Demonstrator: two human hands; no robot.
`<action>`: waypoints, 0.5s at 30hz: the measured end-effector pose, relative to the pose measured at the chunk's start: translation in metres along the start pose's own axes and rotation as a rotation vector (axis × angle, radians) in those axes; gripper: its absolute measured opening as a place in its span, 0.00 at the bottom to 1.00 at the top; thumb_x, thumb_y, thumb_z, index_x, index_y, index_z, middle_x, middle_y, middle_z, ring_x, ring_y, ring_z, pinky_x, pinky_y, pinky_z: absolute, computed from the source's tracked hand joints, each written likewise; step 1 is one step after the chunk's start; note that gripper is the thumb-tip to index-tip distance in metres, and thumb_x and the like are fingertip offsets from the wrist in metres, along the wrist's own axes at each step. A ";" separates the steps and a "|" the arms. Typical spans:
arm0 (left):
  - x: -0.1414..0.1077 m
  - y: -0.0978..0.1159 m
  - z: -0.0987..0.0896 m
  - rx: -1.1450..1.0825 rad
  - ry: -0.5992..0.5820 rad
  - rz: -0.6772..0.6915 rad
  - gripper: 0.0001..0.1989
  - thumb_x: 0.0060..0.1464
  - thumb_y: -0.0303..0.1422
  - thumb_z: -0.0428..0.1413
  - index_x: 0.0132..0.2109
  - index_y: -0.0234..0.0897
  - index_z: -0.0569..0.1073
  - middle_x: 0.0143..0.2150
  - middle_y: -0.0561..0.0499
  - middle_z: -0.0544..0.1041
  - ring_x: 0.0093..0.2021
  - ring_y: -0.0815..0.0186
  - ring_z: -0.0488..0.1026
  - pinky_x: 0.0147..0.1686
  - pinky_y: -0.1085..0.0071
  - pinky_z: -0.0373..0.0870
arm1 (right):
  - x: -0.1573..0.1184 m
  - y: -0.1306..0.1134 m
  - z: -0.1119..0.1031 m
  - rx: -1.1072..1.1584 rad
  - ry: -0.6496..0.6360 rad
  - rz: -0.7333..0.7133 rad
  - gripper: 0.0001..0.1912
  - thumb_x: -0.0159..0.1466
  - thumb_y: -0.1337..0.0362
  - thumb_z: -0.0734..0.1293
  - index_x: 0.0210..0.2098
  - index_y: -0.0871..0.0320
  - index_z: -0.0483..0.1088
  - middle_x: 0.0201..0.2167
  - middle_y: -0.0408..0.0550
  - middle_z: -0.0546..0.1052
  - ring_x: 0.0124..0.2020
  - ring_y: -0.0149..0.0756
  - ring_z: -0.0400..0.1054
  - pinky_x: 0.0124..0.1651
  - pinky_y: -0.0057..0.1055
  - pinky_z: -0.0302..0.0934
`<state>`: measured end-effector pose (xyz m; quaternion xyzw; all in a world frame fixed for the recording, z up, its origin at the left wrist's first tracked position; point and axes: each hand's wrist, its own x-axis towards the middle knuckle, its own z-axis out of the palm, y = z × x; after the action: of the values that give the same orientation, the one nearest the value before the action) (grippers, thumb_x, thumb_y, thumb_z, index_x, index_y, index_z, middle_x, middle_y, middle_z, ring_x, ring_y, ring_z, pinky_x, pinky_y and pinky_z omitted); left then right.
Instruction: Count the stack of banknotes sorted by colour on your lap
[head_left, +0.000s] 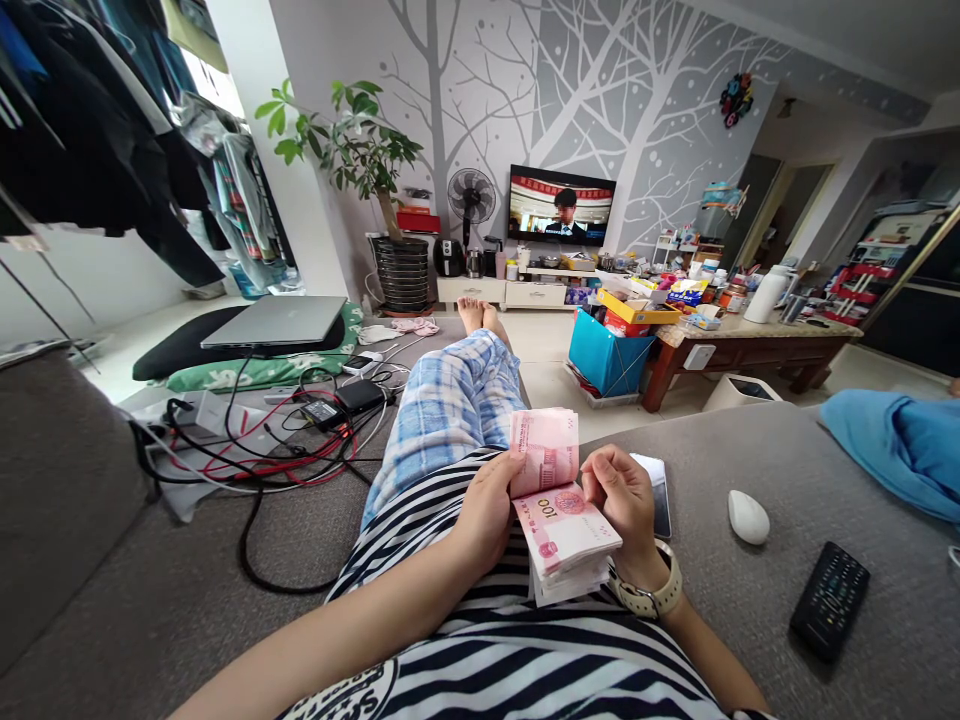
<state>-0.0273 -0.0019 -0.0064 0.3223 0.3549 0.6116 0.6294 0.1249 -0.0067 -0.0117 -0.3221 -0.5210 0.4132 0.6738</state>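
A folded wad of pink 100 banknotes [566, 530] is held over my lap, its upper part standing up and its lower part fanned towards me. My left hand [489, 505] grips it at the fold from the left side, thumb across the front. At the right edge of the notes is my right hand [622, 495], with its fingers curled closed. Its fingertips are close against the notes; whether a note is pinched there I cannot tell. A pale-strapped watch [654, 590] sits on the right wrist. Just behind that hand lies a phone [660, 505], partly hidden.
On the grey sofa [712, 450] to the right are a white mouse [748, 517] and a black remote [829, 600]. Tangled cables [247, 460] and a laptop [274, 322] lie to the left. Beyond stand a cluttered wooden table [739, 332], a blue box [609, 352] and a television [562, 205].
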 end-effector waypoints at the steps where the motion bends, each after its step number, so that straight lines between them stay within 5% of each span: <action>1: -0.001 0.001 0.001 -0.014 -0.017 -0.015 0.11 0.45 0.38 0.64 0.34 0.34 0.80 0.33 0.49 0.82 0.33 0.61 0.75 0.40 0.65 0.71 | 0.001 0.000 0.000 -0.017 0.010 0.001 0.19 0.62 0.49 0.70 0.24 0.56 0.69 0.16 0.39 0.66 0.19 0.30 0.56 0.24 0.29 0.52; 15: -0.003 0.003 0.002 -0.047 -0.121 -0.091 0.12 0.43 0.34 0.66 0.36 0.34 0.80 0.34 0.47 0.83 0.33 0.62 0.77 0.40 0.67 0.72 | 0.004 -0.004 0.002 -0.084 0.027 0.088 0.18 0.57 0.52 0.72 0.22 0.56 0.66 0.20 0.39 0.64 0.22 0.30 0.54 0.25 0.28 0.51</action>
<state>-0.0277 -0.0050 -0.0025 0.3273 0.3162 0.5699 0.6841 0.1241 -0.0048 -0.0055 -0.3783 -0.5143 0.4157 0.6477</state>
